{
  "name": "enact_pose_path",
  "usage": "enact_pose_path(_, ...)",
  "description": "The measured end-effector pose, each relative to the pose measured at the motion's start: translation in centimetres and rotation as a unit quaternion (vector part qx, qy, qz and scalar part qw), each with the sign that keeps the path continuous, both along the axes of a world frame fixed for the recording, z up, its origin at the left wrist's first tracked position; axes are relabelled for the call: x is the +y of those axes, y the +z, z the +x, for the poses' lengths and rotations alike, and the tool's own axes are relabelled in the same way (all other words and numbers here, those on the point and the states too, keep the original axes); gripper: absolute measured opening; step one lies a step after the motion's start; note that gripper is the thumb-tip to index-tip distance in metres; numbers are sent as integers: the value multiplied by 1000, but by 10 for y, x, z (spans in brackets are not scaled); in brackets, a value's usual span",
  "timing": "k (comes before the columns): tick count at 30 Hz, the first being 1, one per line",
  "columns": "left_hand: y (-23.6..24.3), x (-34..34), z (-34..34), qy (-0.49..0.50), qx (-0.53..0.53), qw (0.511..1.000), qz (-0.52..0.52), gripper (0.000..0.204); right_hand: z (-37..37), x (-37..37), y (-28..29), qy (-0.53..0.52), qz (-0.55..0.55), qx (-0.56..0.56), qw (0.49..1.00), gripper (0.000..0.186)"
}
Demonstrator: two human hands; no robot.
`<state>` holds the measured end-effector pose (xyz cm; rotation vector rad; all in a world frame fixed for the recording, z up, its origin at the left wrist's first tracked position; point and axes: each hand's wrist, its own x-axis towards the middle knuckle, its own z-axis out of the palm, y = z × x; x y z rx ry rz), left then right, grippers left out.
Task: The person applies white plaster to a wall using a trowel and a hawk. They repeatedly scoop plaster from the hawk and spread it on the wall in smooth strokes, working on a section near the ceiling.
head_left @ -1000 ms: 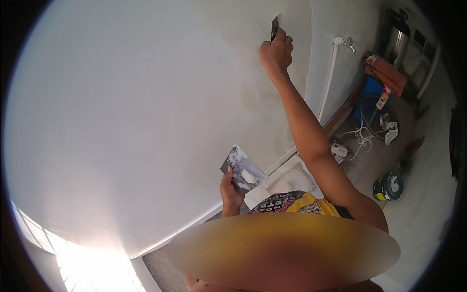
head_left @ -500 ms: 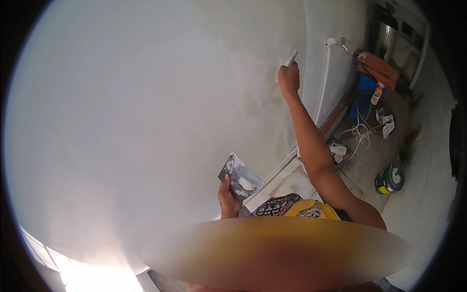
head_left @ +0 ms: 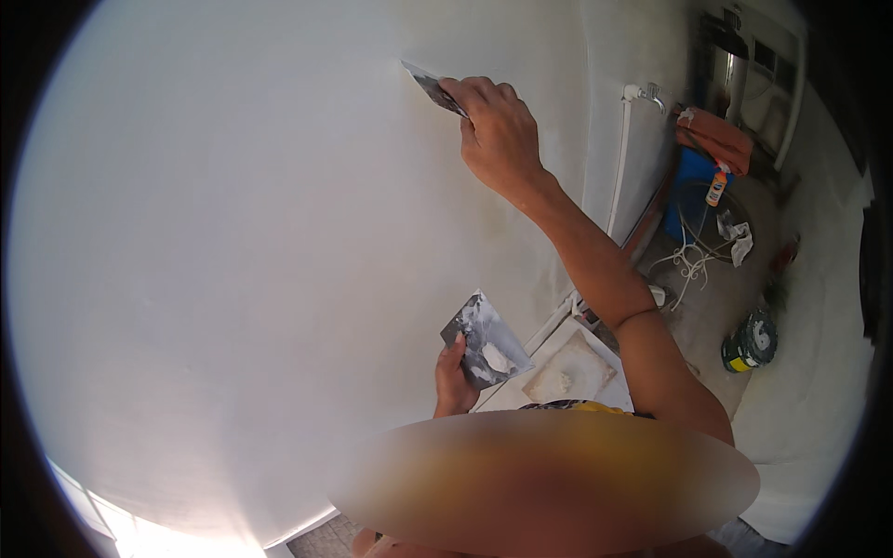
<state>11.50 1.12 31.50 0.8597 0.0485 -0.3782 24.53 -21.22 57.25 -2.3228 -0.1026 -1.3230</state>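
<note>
Up on the white wall (head_left: 279,223), my right hand (head_left: 498,130) grips a flat putty knife (head_left: 430,88), its blade tilted with the far edge at the wall surface. Lower down, my left hand (head_left: 454,379) holds a square metal plate (head_left: 484,339) by its left edge, thumb on top. The plate is smeared with white paste, and a thicker lump of putty (head_left: 499,358) lies on its right part. Greyish patches show on the wall to the right of the plate.
A tap (head_left: 649,94) on a white pipe juts from the wall corner at right. Beyond stand a small round table (head_left: 693,256) with curled white legs, an orange spray bottle (head_left: 717,186), a reddish cloth (head_left: 716,138) and a dark bucket (head_left: 750,341). Below lies a stained board (head_left: 581,367).
My right hand has swept left and slightly up across the wall with the putty knife, turning so its blade points left. The left hand's plate appears slightly further right in view.
</note>
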Motion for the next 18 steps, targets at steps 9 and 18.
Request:
enact_pose_path(9,9,-8,-6,23,27,999,24,34,81,-196,141,-19,-234,-336,912,50)
enact_pose_path(18,5,-5,-4,23,53,998,37,37,88,-160,-174,-11,-40,-206,978,76)
